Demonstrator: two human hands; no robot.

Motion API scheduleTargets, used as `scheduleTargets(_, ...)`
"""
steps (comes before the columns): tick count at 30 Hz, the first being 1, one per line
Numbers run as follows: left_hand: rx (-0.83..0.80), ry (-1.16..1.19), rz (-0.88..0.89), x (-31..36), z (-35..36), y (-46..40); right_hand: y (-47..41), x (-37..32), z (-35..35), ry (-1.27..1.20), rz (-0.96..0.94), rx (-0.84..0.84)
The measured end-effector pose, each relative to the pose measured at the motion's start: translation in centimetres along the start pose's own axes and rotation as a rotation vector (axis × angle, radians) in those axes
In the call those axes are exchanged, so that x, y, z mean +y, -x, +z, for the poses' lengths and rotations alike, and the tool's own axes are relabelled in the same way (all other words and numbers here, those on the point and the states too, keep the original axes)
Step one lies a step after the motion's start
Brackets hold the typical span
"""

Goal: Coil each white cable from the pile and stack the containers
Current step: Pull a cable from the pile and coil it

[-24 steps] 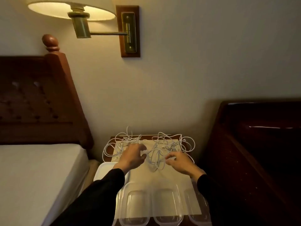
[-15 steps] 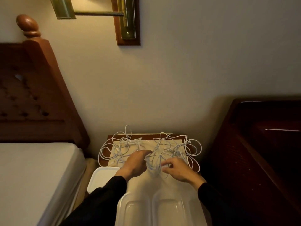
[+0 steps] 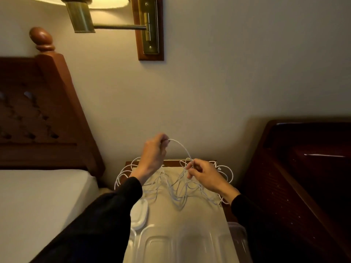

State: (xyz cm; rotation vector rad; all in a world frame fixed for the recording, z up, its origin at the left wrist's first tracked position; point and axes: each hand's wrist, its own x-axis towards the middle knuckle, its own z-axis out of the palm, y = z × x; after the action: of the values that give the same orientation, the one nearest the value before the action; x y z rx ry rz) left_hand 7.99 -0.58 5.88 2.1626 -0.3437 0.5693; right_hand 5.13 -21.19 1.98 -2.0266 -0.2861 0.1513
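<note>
A tangled pile of white cables (image 3: 176,188) lies on a beige cloth (image 3: 190,213) covering a small nightstand. My left hand (image 3: 153,154) is raised above the pile and pinches the end of one white cable (image 3: 183,148), which arcs over to my right hand (image 3: 203,174). My right hand pinches that same cable just above the pile. Clear plastic containers (image 3: 171,245) stand in a row at the near edge of the cloth. A white lid or container (image 3: 139,215) lies at the left, partly hidden by my left sleeve.
A bed with a white mattress (image 3: 38,205) and wooden headboard (image 3: 38,114) is on the left. A dark wooden piece of furniture (image 3: 303,177) stands on the right. A brass wall lamp (image 3: 114,18) hangs above. The nightstand's back edge (image 3: 171,162) meets the wall.
Both hands were down in the cable pile. My left hand has risen, pulling one cable up out of the tangle, and my right hand has closed on the same cable.
</note>
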Motion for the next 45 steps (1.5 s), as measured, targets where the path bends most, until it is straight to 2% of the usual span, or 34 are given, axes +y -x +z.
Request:
scheduleTargets(4, 0.094, 0.145, -0.016, 2.7, -3.7, -2.5, -1.6, -0.7, -0.9, 0.167, -0.003, 0.028)
scheduleTargets(6, -0.002, 0.143, -0.087, 2.5, -4.9, -2.7, -2.7, -2.2, -1.6, 0.118, -0.039, 0.13)
scheduleTargets(9, -0.229, 0.07, -0.296, 1.7, -6.2, -1.7, -4.1, -5.9, -3.4, 0.0, -0.131, 0.238)
scheduleTargets(10, -0.226, 0.071, -0.351, 1.6, -6.4, -1.3, -4.3, -7.1, -4.0, -0.014, -0.164, 0.235)
scheduleTargets(11, -0.155, 0.062, -0.359, 1.6, -6.6, -1.0, -4.5, -8.2, -4.6, -0.01, -0.194, 0.22)
scheduleTargets(13, 0.064, 0.024, -0.248, 2.3, -6.6, -0.9, -4.7, -10.0, -5.3, 0.018, -0.253, 0.193)
scheduleTargets(15, 0.164, 0.088, -0.077, 3.6, -6.6, -1.5, -4.8, -11.6, -5.7, 0.046, -0.32, 0.197)
scheduleTargets(18, 0.089, 0.224, 0.027, 5.7, -6.5, -2.8, -4.6, -13.9, -6.0, 0.077, -0.409, 0.234)
scheduleTargets(21, 0.081, 0.168, 0.042, 6.8, -6.4, -4.3, -4.2, -14.6, -6.5, 0.083, -0.428, 0.26)
scheduleTargets(24, 0.14, 0.123, 0.13, 8.2, -7.0, -5.4, -3.6, -12.8, -6.6, 0.12, -0.345, 0.224)
scheduleTargets(29, 0.181, 0.334, 0.17, 11.2, -7.9, -6.0, -2.8, -7.1, -3.9, 0.305, -0.116, -0.003)
scheduleTargets(30, 0.169, 0.29, 0.151, 10.9, -7.8, -5.8, -2.9, -6.3, -3.5, 0.299, -0.087, 0.029)
scheduleTargets(32, 0.043, 0.02, 0.047, 9.0, -7.9, -5.4, -3.3, -5.4, -3.8, 0.263, -0.075, 0.242)
scheduleTargets(34, -0.236, -0.322, -0.183, 7.0, -8.5, -4.2, -3.5, -6.1, -5.1, 0.293, -0.138, 0.422)
scheduleTargets(36, -0.473, -0.534, -0.395, 6.1, -9.1, -2.6, -3.5, -7.4, -6.5, 0.324, -0.209, 0.43)
scheduleTargets(37, -0.491, -0.591, -0.424, 6.2, -9.1, -2.0, -3.4, -8.0, -7.0, 0.344, -0.233, 0.404)
scheduleTargets(40, -0.38, -0.687, -0.41, 8.0, -9.1, -1.3, -2.7, -9.0, -7.5, 0.37, -0.249, 0.35)
scheduleTargets(42, -0.374, -0.737, -0.377, 9.6, -9.0, -1.4, -2.4, -8.8, -7.3, 0.337, -0.234, 0.324)
scheduleTargets(45, -0.366, -0.645, -0.164, 11.3, -7.9, -1.6, -1.9, -8.9, -7.1, 0.35, -0.23, 0.338)
